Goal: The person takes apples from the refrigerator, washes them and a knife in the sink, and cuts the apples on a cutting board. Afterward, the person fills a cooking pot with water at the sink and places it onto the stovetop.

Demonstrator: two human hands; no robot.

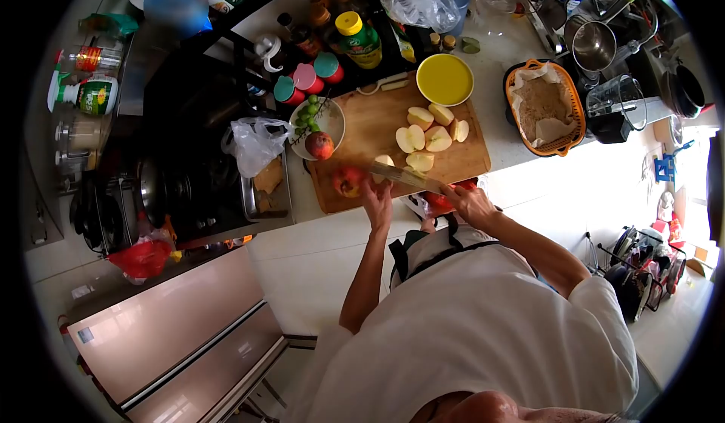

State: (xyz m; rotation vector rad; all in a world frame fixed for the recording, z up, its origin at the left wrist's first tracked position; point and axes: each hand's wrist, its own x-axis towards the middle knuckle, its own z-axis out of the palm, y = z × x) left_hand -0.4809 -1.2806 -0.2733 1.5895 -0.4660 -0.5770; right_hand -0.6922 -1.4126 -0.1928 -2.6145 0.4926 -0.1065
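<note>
My right hand grips a knife, its blade pointing left over the front of the wooden cutting board. At the board's front edge, my left hand is closed against a red apple, which looks smeared by motion. Just beyond the blade lies a pale apple piece, partly covered. Several cut apple chunks are grouped on the right half of the board. A white bowl on the left holds green grapes and another red fruit.
A yellow round lid or dish sits at the board's back right. Farther right is an orange basket with a paper lining. Red-lidded and teal-lidded jars and a yellow-capped bottle stand behind. A plastic bag lies left.
</note>
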